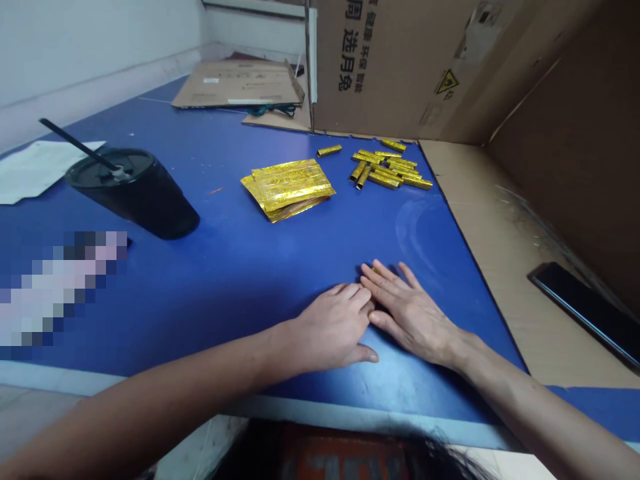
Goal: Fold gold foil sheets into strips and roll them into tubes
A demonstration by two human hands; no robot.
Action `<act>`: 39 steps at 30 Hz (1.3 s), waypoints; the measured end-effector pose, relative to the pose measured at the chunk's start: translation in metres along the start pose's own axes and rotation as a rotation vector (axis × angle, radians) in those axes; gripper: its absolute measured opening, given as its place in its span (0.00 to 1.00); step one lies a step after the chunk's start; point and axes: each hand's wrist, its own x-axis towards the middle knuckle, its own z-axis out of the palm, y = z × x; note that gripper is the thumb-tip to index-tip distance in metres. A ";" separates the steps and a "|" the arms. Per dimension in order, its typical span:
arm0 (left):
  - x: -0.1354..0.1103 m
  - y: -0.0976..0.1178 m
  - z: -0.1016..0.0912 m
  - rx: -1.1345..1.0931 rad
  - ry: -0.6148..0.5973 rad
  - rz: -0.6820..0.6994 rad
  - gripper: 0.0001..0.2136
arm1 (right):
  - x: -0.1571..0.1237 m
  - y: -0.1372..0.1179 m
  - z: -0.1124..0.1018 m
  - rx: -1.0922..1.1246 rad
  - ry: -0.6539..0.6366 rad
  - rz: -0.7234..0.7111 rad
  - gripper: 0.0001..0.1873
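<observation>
My right hand [407,310] lies flat near the front of the blue table [220,287], its fingers stretched out. A tiny bit of gold foil [374,269] shows by its fingertips; the rest is hidden beneath the hand. Touching it from the left is my left hand [337,327], with fingers bent and pressed together and the thumb held out. Whatever is under the left fingers cannot be seen. Farther back is a stack of flat gold foil sheets [295,187]. To its right lie several thin gold foil rolls [387,170], with a single roll [329,151] a little apart.
A black tumbler with a straw [145,193] stands at the left, near white paper [35,167] and a blurred-out object [55,293]. Flattened cardboard [235,83] lies at the back. A large cardboard box [400,67] borders the back right; a black phone [585,310] rests at right.
</observation>
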 end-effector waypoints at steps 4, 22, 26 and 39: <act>-0.001 0.000 0.002 0.020 0.013 0.015 0.32 | -0.008 0.014 0.010 -0.046 -0.096 0.030 0.37; -0.028 -0.039 0.009 0.027 -0.080 0.063 0.25 | -0.027 0.001 0.008 -0.172 -0.052 0.179 0.34; -0.024 -0.029 0.000 0.049 -0.064 0.029 0.26 | -0.026 0.002 0.010 -0.179 -0.049 0.177 0.35; -0.010 -0.021 0.018 0.057 -0.046 0.013 0.28 | -0.026 0.002 0.011 -0.154 -0.037 0.190 0.34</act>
